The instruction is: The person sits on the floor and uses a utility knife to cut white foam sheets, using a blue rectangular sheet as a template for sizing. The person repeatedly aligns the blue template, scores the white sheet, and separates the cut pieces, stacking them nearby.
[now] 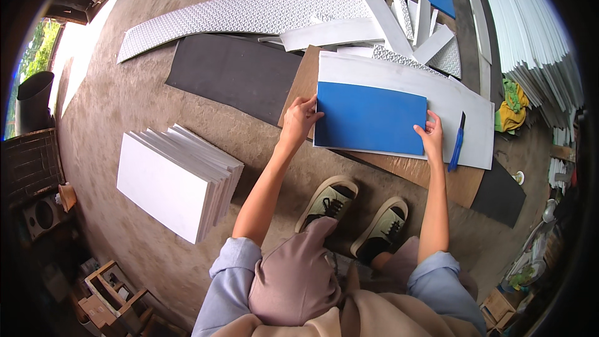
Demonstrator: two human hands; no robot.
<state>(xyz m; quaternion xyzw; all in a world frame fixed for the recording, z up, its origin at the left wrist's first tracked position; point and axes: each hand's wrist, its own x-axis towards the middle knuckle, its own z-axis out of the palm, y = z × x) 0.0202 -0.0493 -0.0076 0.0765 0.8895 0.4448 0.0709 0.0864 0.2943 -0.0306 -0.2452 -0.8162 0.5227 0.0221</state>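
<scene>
A blue rectangular sheet [372, 118] lies flat over a larger white sheet [465, 90]. My left hand [301, 117] pinches its left edge between thumb and fingers. At the opposite edge, my right hand [430, 135] grips the blue sheet with thumb and curled fingers. To the right of that hand, a blue utility knife [457, 143] rests on the white sheet. Under the white sheet is a brown board [462, 188], which sits partly on a dark mat [231, 75].
A stack of white sheets [165, 187] stands on the concrete floor at left. White offcuts and strips [399, 31] lie beyond the board, beside a long textured white sheet [237, 17]. Tall pale sheets [530, 19] and a yellow-green cloth [513, 109] are at right. My shoes [327, 203] are close to the board.
</scene>
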